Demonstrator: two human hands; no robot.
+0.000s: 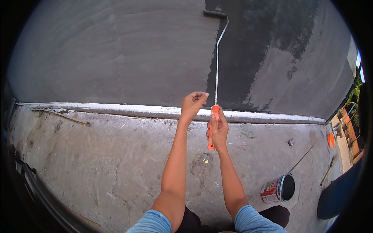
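My right hand (219, 130) is closed around the orange handle (215, 110) of a paint roller. Its long pale rod (217, 66) runs up to a dark roller head (215, 14) that rests against the wall. Left of the handle, my left hand (192, 104) is raised with its fingers loosely bent and partly apart, touching neither handle nor rod; I see nothing in it. The wall (163, 50) is grey on the left. Darker, wet-looking paint (241, 62) covers a band beside and right of the rod, with a ragged edge against lighter grey.
A paint can (272, 191) with dark contents and a thin stick stands on the concrete floor (128, 167) at the lower right. A whitish ledge (155, 111) follows the wall's foot. A wood strip (62, 116) lies left; a dark blue barrel-like object (338, 194) stands right.
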